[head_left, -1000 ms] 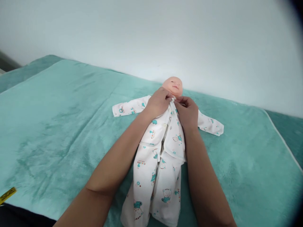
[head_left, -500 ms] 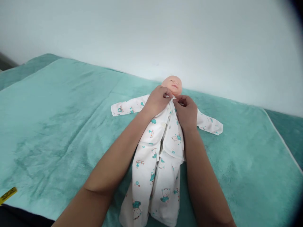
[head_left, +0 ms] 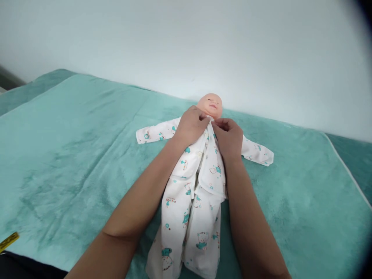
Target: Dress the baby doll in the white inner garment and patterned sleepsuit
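A baby doll (head_left: 211, 104) lies on its back, head toward the wall, with its sleeved arms spread out. It wears a white baby jacket (head_left: 213, 174) printed with teal animals, over matching white trousers (head_left: 174, 221). The jacket's front edges part below the chest. At the collar, just under the doll's chin, my left hand (head_left: 192, 126) pinches one front edge of the jacket. My right hand (head_left: 229, 135) pinches the other edge close beside it. The fingertips nearly meet, and any fastener between them is too small to make out.
Under the doll spreads a teal plush blanket (head_left: 87, 155) with a pale hem. A white wall (head_left: 186, 46) rises directly behind the doll's head. At the lower left are a yellow strip with dark markings (head_left: 9, 242) and some dark cloth (head_left: 29, 266).
Both hands stay at the collar with almost the same pinch. The left hand's fingertips have shifted very slightly, and the view has moved a little.
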Available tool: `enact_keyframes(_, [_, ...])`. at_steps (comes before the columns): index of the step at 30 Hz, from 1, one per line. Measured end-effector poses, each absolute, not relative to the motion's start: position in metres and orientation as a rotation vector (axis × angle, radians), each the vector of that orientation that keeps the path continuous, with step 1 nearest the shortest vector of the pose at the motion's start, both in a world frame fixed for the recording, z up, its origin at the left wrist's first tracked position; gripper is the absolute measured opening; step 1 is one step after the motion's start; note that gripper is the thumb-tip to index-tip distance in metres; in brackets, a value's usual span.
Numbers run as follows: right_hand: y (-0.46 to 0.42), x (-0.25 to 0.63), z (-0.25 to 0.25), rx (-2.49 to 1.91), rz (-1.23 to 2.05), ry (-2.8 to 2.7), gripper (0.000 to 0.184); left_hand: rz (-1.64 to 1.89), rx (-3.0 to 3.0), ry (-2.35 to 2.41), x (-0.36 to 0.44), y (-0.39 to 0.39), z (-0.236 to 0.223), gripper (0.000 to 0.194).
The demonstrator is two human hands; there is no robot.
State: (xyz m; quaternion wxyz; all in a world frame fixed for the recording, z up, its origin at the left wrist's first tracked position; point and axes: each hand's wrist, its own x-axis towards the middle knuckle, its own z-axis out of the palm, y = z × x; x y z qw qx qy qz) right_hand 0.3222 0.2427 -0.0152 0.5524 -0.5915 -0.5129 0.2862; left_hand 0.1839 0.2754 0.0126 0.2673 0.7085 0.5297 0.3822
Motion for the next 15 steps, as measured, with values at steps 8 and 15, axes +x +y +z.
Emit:
enact_keyframes(8, [0.2432, 0.3234, -0.0155, -1.327, 0.759, -1.187, 0.019, 0.946, 1.926, 1.332, 0.1795, 0.2758, 0.0126, 0.018])
enact_keyframes(15, [0.243, 0.3227, -0.0162, -1.352, 0.723, -1.212, 0.017, 0.938, 1.917, 1.306, 0.179, 0.2805, 0.0089, 0.018])
